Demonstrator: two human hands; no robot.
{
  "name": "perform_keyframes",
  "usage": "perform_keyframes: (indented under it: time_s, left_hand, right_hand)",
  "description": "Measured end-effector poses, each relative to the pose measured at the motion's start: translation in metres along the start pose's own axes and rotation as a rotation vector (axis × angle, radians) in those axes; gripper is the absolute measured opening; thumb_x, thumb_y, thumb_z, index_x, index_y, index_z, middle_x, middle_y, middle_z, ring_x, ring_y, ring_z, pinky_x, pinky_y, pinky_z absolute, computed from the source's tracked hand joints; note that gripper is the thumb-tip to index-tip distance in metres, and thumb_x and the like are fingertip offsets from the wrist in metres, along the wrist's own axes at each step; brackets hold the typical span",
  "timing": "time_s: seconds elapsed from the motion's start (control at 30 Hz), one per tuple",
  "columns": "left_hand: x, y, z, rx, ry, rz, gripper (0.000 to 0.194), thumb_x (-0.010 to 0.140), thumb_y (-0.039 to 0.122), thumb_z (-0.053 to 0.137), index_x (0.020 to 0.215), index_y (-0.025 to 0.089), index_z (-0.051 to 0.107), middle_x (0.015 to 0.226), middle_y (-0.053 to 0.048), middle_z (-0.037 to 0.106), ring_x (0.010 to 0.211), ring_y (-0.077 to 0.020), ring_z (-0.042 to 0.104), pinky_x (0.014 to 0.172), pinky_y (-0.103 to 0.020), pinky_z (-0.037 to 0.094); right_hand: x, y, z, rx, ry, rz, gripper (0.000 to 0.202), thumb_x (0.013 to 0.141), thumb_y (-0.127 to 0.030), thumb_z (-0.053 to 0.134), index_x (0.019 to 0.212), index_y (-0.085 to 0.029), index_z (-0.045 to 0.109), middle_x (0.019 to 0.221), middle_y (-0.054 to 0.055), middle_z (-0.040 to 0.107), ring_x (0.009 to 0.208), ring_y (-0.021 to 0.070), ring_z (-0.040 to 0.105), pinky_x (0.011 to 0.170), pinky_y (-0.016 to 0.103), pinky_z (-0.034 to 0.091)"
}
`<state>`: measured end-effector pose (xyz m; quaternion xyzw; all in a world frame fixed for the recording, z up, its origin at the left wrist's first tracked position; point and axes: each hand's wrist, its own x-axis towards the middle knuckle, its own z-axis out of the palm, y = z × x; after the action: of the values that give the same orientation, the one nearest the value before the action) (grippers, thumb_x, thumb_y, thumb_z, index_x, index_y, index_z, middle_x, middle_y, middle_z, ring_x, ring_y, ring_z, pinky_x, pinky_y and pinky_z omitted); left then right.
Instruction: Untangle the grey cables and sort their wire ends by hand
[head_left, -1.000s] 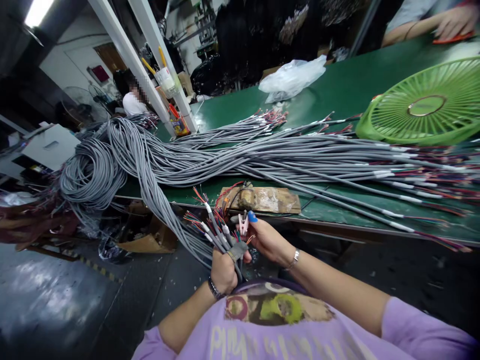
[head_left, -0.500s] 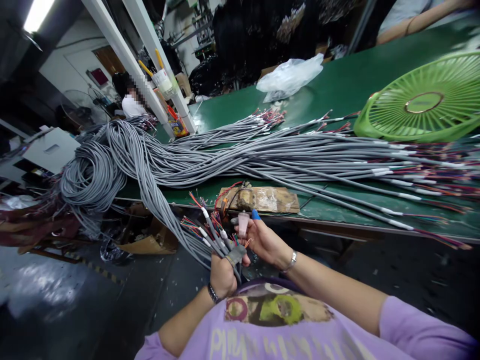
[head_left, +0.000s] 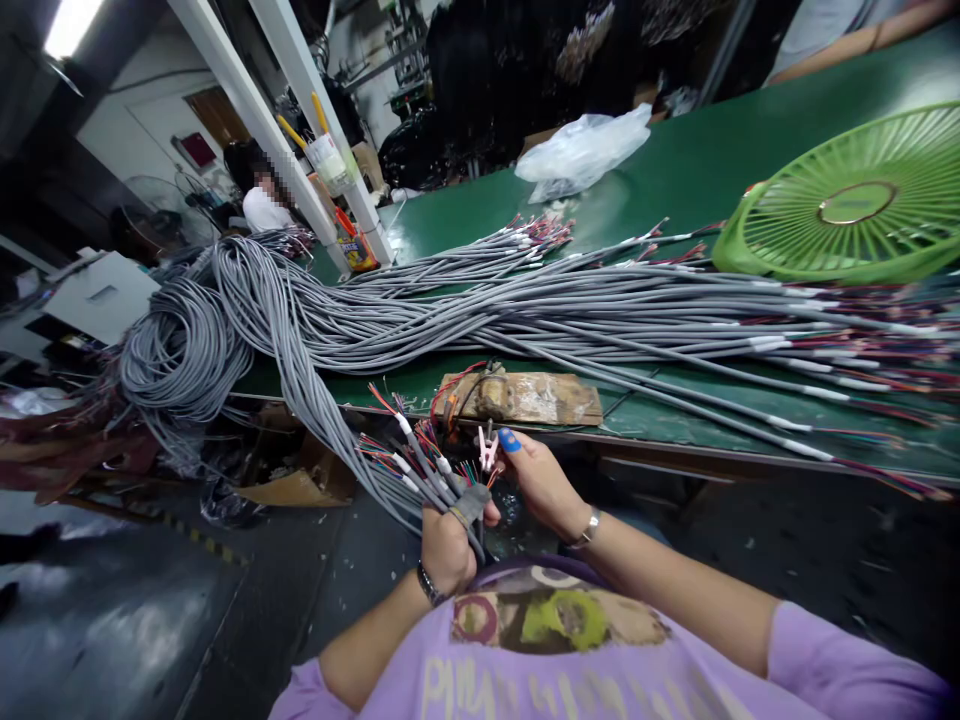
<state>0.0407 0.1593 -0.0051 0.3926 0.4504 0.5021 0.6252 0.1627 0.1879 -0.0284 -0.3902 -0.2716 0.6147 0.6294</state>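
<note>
My left hand [head_left: 448, 550] is wrapped around a bundle of grey cables [head_left: 427, 485], a grey wrap on its thumb. The cable ends point up and away from me, with white bands and bare coloured wires fanning out. Close to those ends, my right hand [head_left: 546, 485] pinches a small pink clip [head_left: 487, 450], its legs spread in a V. A blue cover sits on the right thumb; the other right fingers are partly hidden. Just beyond the clip, at the table edge, lies a wooden board [head_left: 551, 398] with a lump and red and black leads on it.
Many long grey cables [head_left: 420, 325] stretch across the green table [head_left: 697, 150], with a coil [head_left: 184, 345] at left. A green fan [head_left: 855, 200] and a plastic bag [head_left: 585, 155] rest there. White posts [head_left: 274, 110] rise behind. Other people are in the background.
The pink clip has turned in my right hand, so its V-shaped side now shows. My right hand has shifted slightly to the right. My left hand keeps its hold on the cables.
</note>
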Motion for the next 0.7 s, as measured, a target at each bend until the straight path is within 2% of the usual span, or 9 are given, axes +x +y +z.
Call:
perform_keyframes:
  time_s: [0.03,0.13,0.2,0.4,0.5,0.6,0.7]
  left_hand:
    - [0.000,0.000,0.001,0.001,0.002,-0.001,0.024,0.069,0.029,0.068,0.051,0.014,0.064,0.046,-0.002,0.059,0.044,-0.0110,0.052,0.047,-0.023,0.041]
    - [0.002,0.000,0.002,0.008,0.000,0.002,0.026,0.068,0.030,0.069,0.049,0.014,0.063,0.046,-0.002,0.059,0.044,-0.0110,0.052,0.046,-0.023,0.041]
    - [0.002,-0.001,0.003,0.018,0.006,0.000,0.026,0.067,0.030,0.070,0.048,0.014,0.063,0.045,-0.002,0.058,0.044,-0.0110,0.052,0.046,-0.023,0.041]
    - [0.002,-0.005,0.002,0.048,0.004,-0.008,0.027,0.067,0.030,0.069,0.047,0.014,0.061,0.044,-0.001,0.057,0.041,-0.0105,0.050,0.045,-0.023,0.041]
    - [0.001,-0.004,0.001,0.023,0.021,-0.016,0.024,0.066,0.030,0.070,0.049,0.014,0.061,0.044,-0.001,0.057,0.042,-0.0107,0.050,0.046,-0.023,0.041]
    - [-0.003,-0.003,-0.002,0.030,0.004,-0.010,0.027,0.067,0.034,0.070,0.049,0.015,0.062,0.045,-0.001,0.058,0.046,-0.0121,0.053,0.049,-0.024,0.043]
    - [-0.006,-0.006,-0.006,0.083,-0.031,0.005,0.031,0.069,0.037,0.068,0.050,0.015,0.063,0.048,-0.003,0.060,0.051,-0.0140,0.057,0.052,-0.024,0.044]
  right_hand:
    - [0.001,0.000,0.000,0.017,-0.011,0.018,0.039,0.072,-0.056,0.065,0.064,-0.018,0.060,0.058,-0.002,0.056,0.054,0.0102,0.045,0.056,0.025,0.037]
    - [0.004,0.000,0.003,0.208,-0.079,0.206,0.039,0.070,-0.056,0.067,0.072,-0.017,0.064,0.065,0.001,0.061,0.056,0.0118,0.051,0.059,0.027,0.042]
    - [0.006,-0.002,0.006,0.312,-0.074,0.288,0.038,0.068,-0.053,0.070,0.075,-0.016,0.065,0.068,0.003,0.064,0.057,0.0125,0.054,0.059,0.027,0.044]
    - [0.008,-0.001,0.010,0.404,-0.029,0.291,0.034,0.065,-0.047,0.075,0.073,-0.016,0.065,0.064,0.002,0.064,0.056,0.0127,0.056,0.056,0.025,0.045]
    - [0.004,0.000,0.003,0.379,-0.104,0.311,0.039,0.070,-0.055,0.068,0.078,-0.017,0.065,0.071,0.003,0.066,0.060,0.0125,0.057,0.058,0.025,0.046]
    - [-0.005,-0.004,-0.007,0.260,-0.265,0.370,0.048,0.071,-0.063,0.061,0.077,-0.016,0.063,0.074,0.005,0.066,0.060,0.0134,0.058,0.059,0.027,0.047]
    - [-0.016,-0.010,-0.014,0.078,-0.368,0.370,0.041,0.070,-0.056,0.067,0.074,-0.015,0.059,0.070,0.004,0.065,0.058,0.0133,0.059,0.058,0.027,0.045]
